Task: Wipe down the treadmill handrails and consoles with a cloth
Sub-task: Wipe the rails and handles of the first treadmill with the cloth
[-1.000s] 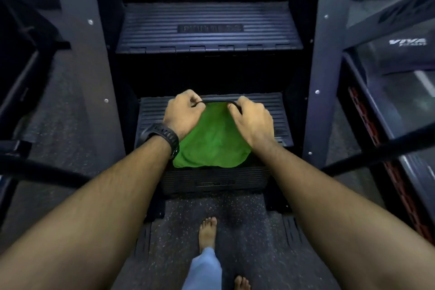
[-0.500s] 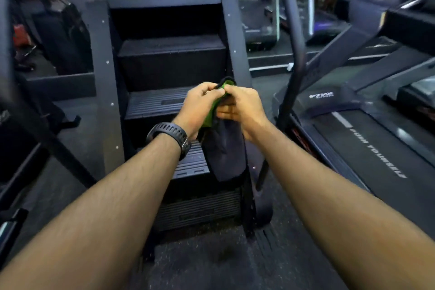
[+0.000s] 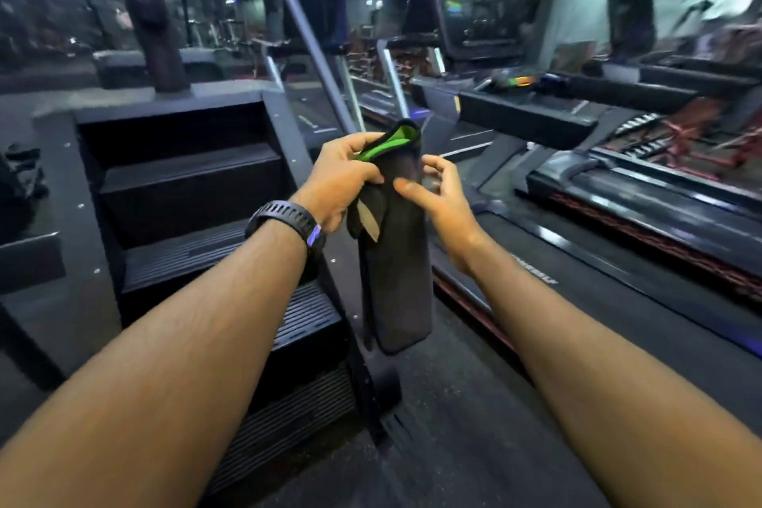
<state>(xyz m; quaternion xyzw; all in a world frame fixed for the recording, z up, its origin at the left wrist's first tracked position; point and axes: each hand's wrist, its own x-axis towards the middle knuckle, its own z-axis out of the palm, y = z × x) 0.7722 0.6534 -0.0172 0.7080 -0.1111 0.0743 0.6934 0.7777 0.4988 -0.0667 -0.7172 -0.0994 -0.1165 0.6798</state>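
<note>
A folded cloth (image 3: 398,272), dark on the outside and bright green inside, hangs down in front of me at the centre. My left hand (image 3: 340,181) grips its upper part, fingers curled round the top fold. My right hand (image 3: 439,198) is just to the right of the cloth, thumb touching its dark face and fingers spread and loose. A treadmill (image 3: 618,276) lies to the right, with its dark handrail (image 3: 527,118) and console (image 3: 480,8) further back.
A black stair-climber machine (image 3: 198,219) with ribbed steps stands on the left, its slanted rail (image 3: 305,29) rising past the cloth. More treadmills (image 3: 659,177) line the right side. Dark rubber floor (image 3: 453,425) runs between the machines.
The cloth was lifted off the stair-climber step and now hangs folded. My view rose and turned right toward the treadmills. My right hand loosened its hold on the cloth.
</note>
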